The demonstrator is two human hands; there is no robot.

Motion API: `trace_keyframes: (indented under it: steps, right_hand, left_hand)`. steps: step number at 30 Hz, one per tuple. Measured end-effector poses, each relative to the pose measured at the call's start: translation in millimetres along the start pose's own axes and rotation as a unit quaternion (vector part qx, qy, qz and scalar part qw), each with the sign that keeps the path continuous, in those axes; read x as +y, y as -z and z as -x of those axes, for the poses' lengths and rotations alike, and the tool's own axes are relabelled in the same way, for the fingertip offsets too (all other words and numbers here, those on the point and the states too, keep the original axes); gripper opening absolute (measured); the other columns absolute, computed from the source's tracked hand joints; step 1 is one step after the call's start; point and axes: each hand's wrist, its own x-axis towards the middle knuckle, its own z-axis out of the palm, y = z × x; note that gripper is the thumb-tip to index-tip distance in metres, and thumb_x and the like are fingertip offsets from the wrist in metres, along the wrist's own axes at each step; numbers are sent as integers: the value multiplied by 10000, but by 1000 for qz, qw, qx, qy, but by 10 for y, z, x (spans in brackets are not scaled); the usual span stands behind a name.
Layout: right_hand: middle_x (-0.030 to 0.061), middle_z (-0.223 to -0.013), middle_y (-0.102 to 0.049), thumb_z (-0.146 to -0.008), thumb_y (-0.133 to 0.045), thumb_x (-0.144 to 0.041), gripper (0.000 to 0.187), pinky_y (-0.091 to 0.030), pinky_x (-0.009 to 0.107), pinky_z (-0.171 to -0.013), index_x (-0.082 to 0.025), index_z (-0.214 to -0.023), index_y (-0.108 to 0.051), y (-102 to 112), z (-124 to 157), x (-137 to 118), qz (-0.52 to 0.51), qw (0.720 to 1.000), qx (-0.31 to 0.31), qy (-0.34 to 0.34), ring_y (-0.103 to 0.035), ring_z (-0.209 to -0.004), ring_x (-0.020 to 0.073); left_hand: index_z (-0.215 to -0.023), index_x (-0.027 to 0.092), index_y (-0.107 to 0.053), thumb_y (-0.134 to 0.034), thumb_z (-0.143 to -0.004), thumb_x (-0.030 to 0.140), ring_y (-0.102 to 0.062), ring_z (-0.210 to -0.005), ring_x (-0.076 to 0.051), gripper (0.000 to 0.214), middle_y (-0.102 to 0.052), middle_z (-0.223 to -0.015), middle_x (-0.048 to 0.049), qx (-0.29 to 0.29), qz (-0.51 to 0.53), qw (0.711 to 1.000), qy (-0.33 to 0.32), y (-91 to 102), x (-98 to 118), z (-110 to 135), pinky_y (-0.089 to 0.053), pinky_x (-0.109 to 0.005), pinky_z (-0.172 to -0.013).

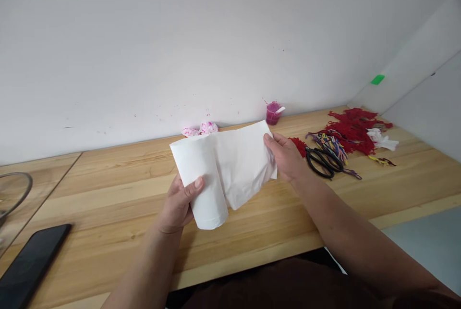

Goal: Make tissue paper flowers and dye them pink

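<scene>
A white paper towel roll (204, 193) is held up above the table, tilted, with my left hand (182, 198) wrapped round its lower left side, thumb across the front. From the roll a loose sheet (243, 162) stretches out to the right, wrinkled along its lower part. My right hand (286, 155) pinches the free end of that sheet between thumb and fingers. The sheet and the roll look joined. Behind them, crumpled pink-spotted white tissue (207, 129) lies by the wall, partly hidden by the roll.
Against the wall stands a cup of purple-pink stuff (273, 113) with a white stick. Black-handled scissors (324, 162), colourful yarn strands (331, 145), a red yarn pile (355, 129) and crumpled white tissue (382, 140) lie right. A black phone (34, 261) rests at left on the wooden table (118, 203).
</scene>
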Motion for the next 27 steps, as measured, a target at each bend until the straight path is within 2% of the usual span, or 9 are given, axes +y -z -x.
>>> trace_keyframes:
  steps: [2,4,8,10,12,15,18,22,27]
  right_hand:
    - [-11,-770,-676,-842,-707,-599,364,-475,295,-636,-241,-860,-642,13,2,20,34,997,37,59,-603,-704,185]
    - [-18,-756,-640,-893,-674,-583,346,-440,278,-604,-238,-887,-645,34,8,16,69,991,48,102,-559,-673,165]
    - [-37,-643,-517,-920,-645,-595,392,-340,261,-505,-226,-798,-597,58,32,-44,104,990,15,98,-441,-562,132]
    - [-49,-602,-435,-940,-617,-595,433,-295,258,-487,-223,-733,-539,57,54,-86,145,981,24,125,-375,-538,119]
    - [-48,-607,-405,-984,-563,-561,433,-298,258,-511,-219,-722,-517,49,92,-126,215,954,58,201,-364,-560,119]
    - [-47,-604,-389,-1038,-499,-449,396,-317,259,-551,-215,-718,-497,22,177,-173,322,886,104,317,-374,-579,121]
    - [-52,-572,-409,-1044,-502,-359,327,-320,258,-535,-215,-754,-541,-16,275,-205,375,839,126,375,-380,-539,117]
    - [-32,-619,-553,-1032,-525,-314,221,-363,256,-541,-216,-875,-646,-51,354,-256,397,808,137,413,-458,-538,120]
    - [-28,-575,-526,-1028,-527,-348,300,-366,270,-535,-226,-763,-601,-36,383,-354,427,779,176,423,-469,-526,132]
  left_hand:
    - [-1348,177,-619,-934,-595,479,-769,-894,-365,871,-782,-1002,-128,19,2,1000,0,-13,-7,-14,-657,-460,-772]
    - [-1339,172,-616,-927,-604,487,-768,-877,-348,858,-779,-1011,-126,39,6,999,-5,-19,-15,-42,-653,-453,-777]
    - [-1316,167,-622,-900,-668,483,-763,-892,-318,773,-773,-1059,-137,54,-2,998,-20,-1,-39,-93,-640,-422,-795]
    - [-1297,156,-629,-888,-701,471,-758,-889,-305,722,-770,-1055,-140,56,-21,998,-22,16,-58,-107,-633,-404,-772]
    - [-1279,153,-628,-884,-721,451,-750,-884,-290,682,-765,-1052,-135,70,-55,996,-30,28,-80,-117,-624,-380,-736]
    - [-1255,166,-624,-880,-737,434,-737,-902,-270,638,-757,-1046,-113,102,-108,987,-64,21,-114,-134,-604,-338,-702]
    - [-1269,179,-625,-860,-760,436,-729,-931,-256,617,-752,-1067,-102,126,-125,979,-96,-22,-144,-151,-598,-330,-730]
    - [-1255,183,-642,-833,-787,434,-724,-929,-245,565,-753,-1071,-95,155,-128,971,-128,-93,-180,-153,-596,-334,-755]
    - [-1204,172,-643,-813,-809,431,-722,-925,-245,502,-750,-1068,-102,164,-112,969,-145,-146,-223,-147,-602,-353,-782]
